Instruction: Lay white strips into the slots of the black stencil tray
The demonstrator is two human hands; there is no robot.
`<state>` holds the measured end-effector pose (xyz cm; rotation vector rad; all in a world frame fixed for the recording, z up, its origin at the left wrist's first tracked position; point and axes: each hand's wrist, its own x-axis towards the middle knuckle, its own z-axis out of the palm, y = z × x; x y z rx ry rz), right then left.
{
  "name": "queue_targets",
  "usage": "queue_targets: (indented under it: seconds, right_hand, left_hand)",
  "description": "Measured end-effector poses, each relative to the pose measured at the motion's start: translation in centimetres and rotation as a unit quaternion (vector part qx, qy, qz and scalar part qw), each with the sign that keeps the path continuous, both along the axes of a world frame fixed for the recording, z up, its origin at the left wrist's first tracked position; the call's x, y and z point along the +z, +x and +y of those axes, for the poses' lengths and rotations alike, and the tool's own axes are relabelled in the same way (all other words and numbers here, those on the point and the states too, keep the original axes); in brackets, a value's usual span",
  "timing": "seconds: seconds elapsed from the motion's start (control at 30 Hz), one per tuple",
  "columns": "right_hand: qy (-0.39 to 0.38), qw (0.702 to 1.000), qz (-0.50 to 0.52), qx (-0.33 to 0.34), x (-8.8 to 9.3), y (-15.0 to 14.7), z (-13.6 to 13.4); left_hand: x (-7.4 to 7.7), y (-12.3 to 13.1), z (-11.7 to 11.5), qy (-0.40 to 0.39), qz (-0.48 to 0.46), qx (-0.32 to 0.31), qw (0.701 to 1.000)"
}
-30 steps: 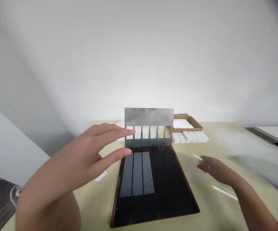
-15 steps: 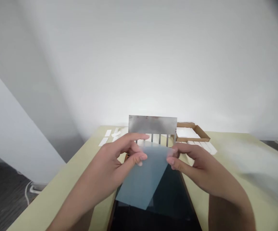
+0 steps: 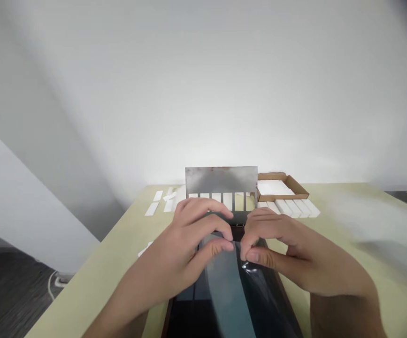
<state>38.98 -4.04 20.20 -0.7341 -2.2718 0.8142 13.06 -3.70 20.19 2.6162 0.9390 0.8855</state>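
Note:
My left hand and my right hand meet over the dark tray, fingers pinched. Between them they hold a translucent bluish film strip that hangs down towards me over the tray. The left thumb and fingers pinch its top edge; the right fingers pinch a crinkled clear layer at the same top corner. Behind the hands a grey metal stencil plate with several slots stands upright at the tray's far edge. Dark strips lie in the tray's left part, mostly hidden by my left hand.
A shallow cardboard box with white sheets sits at the back right, a row of white blocks in front of it. Small white strips lie at the back left. The yellowish table ends at left; a white wall rises behind.
A second ago my hands were apart, the right picking something up at the right. Both then closed on a film sheet, which now hangs narrower, lower over the tray.

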Motion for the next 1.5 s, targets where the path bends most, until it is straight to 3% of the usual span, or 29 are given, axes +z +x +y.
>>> queue_targets:
  seconds: [0.13, 0.2, 0.4, 0.53, 0.73, 0.87, 1.1, 1.27, 1.5]
  right_hand:
    - [0.006, 0.999, 0.02, -0.033, -0.3, -0.4, -0.2]
    - [0.005, 0.997, 0.043, -0.057, -0.4, -0.9, -0.4]
    - [-0.025, 0.994, 0.084, -0.073, -0.4, -2.5, -0.6]
    - [-0.015, 0.992, 0.089, -0.089, -0.3, -3.1, -1.0]
    - [-0.029, 0.988, 0.105, -0.105, -0.4, -3.5, -1.6]
    - [-0.066, 0.984, 0.139, -0.086, -0.7, -3.5, -1.7]
    - [-0.109, 0.976, 0.183, -0.055, -0.6, -3.5, -2.2]
    - [-0.117, 0.973, 0.191, -0.05, -0.7, -3.6, -2.4]
    - [-0.216, 0.931, 0.287, 0.06, -1.3, -4.0, -2.1]
  left_hand:
    - [0.2, -0.3, 0.1, -0.13, -0.022, 0.007, 0.991]
    - [0.3, -0.3, -0.1, -0.144, -0.049, 0.013, 0.988]
    - [0.6, -0.1, -0.8, -0.073, -0.124, 0.0, 0.99]
    - [0.6, -0.3, -1.1, -0.029, -0.126, 0.017, 0.992]
    - [0.3, -1.0, -1.4, 0.035, -0.115, -0.053, 0.991]
    - [0.2, -1.1, -1.8, 0.044, -0.117, -0.072, 0.99]
    - [0.2, -0.7, -2.3, 0.063, -0.145, -0.052, 0.986]
    - [0.1, -0.6, -2.3, 0.096, -0.144, -0.094, 0.98]
    - [0.4, 0.2, -2.2, 0.194, -0.202, -0.128, 0.951]
